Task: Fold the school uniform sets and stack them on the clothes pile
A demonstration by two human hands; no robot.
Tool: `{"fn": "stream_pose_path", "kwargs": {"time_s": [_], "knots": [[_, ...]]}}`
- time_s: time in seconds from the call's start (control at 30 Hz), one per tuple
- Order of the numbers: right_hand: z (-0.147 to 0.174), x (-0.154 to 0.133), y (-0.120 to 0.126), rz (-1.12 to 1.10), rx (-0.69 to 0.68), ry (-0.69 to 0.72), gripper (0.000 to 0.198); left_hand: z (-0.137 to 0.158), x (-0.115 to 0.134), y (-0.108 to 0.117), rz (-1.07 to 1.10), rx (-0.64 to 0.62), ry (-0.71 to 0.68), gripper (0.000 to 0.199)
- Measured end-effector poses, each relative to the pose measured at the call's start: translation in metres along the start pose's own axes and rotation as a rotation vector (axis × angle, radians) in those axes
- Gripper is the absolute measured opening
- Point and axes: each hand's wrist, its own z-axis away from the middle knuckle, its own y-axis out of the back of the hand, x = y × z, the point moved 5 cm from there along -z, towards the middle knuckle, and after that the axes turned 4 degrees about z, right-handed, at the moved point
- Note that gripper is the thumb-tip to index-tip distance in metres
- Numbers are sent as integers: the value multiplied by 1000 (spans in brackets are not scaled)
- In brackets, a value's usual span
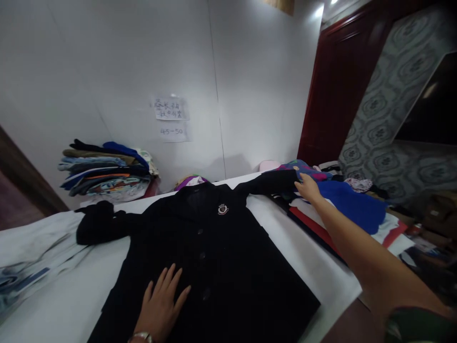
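A black blazer [228, 257] with a crest on the chest and dark buttons lies spread front-up over the white table. My left hand [160, 297] rests flat on its lower front, fingers spread, a watch or bracelet at the wrist. The sleeve on the left is bent and bunched toward its end. On the right, the other sleeve [273, 182] stretches outward, and my right hand [307, 187] grips its cuff end with the arm reaching far forward. Part of that cuff is hidden by the fingers.
A stack of folded clothes [110, 171] stands at the back left. Loose garments, among them a blue one [352, 202], are heaped on the right. Light clothing [32, 243] lies at the left edge. Handwritten papers [173, 119] hang on the white wall behind the table.
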Motion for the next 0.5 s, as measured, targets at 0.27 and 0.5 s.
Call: {"fn": "stream_pose_path", "kwargs": {"time_s": [0.27,0.5], "knots": [[-44,19,-24,69,-134,-223,37,0,2,7,68,48,24,58],[-44,-23,-11,-12,-38,-89,28,4,10,17,123,31,54,61]]}}
